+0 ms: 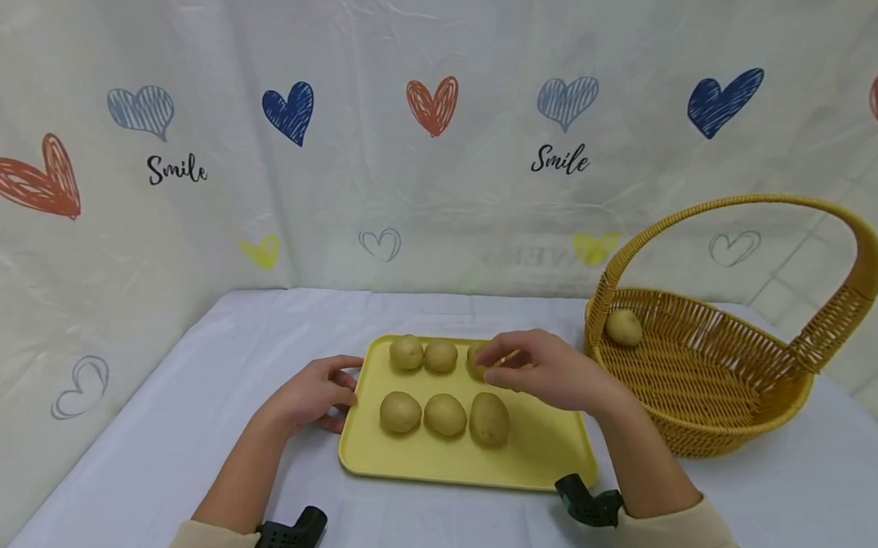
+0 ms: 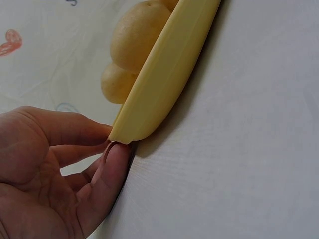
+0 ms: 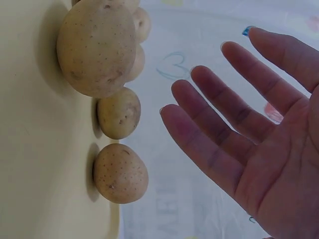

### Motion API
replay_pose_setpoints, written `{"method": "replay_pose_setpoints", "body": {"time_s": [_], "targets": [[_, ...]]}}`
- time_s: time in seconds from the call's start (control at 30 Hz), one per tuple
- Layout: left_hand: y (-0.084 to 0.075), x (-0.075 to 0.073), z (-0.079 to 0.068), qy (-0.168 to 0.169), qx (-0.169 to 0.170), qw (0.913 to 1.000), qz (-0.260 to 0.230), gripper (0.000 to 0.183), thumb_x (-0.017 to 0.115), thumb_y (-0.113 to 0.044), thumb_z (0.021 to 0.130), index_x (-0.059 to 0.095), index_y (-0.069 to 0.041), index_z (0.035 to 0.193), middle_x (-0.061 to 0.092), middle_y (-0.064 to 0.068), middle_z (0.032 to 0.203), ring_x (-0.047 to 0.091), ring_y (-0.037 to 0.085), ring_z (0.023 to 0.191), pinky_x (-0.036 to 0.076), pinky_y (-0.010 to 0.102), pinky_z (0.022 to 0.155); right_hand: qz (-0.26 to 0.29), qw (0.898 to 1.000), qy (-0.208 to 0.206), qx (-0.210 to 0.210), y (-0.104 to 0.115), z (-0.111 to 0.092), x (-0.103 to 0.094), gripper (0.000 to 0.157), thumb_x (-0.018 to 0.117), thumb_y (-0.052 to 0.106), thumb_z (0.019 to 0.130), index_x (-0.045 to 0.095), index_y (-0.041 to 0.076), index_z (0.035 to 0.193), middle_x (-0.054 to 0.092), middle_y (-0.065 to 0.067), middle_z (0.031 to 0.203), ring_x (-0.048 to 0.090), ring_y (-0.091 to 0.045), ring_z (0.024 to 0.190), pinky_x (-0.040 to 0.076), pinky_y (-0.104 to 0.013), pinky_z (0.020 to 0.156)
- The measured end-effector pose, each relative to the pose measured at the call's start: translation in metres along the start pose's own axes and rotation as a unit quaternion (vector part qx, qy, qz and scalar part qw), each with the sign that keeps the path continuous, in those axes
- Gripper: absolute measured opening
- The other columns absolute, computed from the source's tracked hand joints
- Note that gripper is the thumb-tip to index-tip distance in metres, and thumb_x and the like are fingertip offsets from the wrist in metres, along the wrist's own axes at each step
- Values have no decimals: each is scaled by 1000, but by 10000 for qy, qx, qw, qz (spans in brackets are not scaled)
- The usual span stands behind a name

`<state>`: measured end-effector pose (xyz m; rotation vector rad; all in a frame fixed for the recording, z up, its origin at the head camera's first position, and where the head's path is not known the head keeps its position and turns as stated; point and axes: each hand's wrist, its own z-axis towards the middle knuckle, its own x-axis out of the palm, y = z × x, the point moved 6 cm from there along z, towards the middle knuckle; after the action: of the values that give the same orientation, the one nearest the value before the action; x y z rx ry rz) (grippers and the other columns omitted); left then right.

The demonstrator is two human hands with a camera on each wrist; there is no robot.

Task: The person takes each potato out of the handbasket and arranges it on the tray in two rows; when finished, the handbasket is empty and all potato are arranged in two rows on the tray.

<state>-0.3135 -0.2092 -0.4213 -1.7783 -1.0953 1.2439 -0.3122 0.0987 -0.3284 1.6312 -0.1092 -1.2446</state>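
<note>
A yellow rectangular tray (image 1: 542, 450) bears two rows of three potatoes. In its front row lie two round potatoes (image 1: 445, 415) and a longer one (image 1: 490, 420). My left hand (image 1: 316, 395) is at the tray's left edge; in the left wrist view, thumb and fingers pinch the rim (image 2: 159, 89). Above the right end of the back row hovers my right hand (image 1: 545, 368), partly hiding the third potato (image 1: 473, 362) there. The right wrist view shows that hand's fingers (image 3: 214, 99) extended and spread, apart from the nearest potatoes (image 3: 121, 173).
Right of the tray stands a brown woven basket (image 1: 704, 437) with a tall arched handle (image 1: 744, 199). One potato (image 1: 624, 327) lies inside at its left. A white cloth covers the table (image 1: 428, 519). Behind hangs a white curtain (image 1: 479, 194) printed with hearts.
</note>
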Motion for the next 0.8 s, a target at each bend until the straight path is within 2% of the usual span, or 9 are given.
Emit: {"method": "replay_pose_setpoints", "body": {"time_s": [0.23,0.47,0.63,0.8], "targets": [[0,-1,1,27,27,10000,-59,67,63,3,88,49,-10,152,57,13,113,62,23,87,63,38,64,166,9998,-145,-30,2,-1,-5,24,67,22,100,73,10,120,71,-13,122,69,-18,101,58,-37,87],[1,-1,2,28,-16,10000,-46,68,64,3,88,48,-10,152,56,13,113,62,23,87,64,38,64,355,9990,-262,-17,3,-4,-11,21,66,22,99,74,15,117,74,-5,115,70,-20,99,59,-37,88],[2,-1,3,38,-7,10000,-56,67,64,3,88,49,-10,152,56,14,113,62,23,87,64,38,64,310,9990,-326,63,3,-7,-17,21,67,26,100,74,18,118,74,-1,118,70,-21,105,58,-41,89],[2,-1,4,51,13,10000,-68,67,63,3,88,49,-10,152,57,14,114,62,23,87,64,38,64,288,9985,-431,158,5,-11,-24,20,66,27,101,74,18,118,75,-2,112,71,-21,93,57,-40,86]]}}
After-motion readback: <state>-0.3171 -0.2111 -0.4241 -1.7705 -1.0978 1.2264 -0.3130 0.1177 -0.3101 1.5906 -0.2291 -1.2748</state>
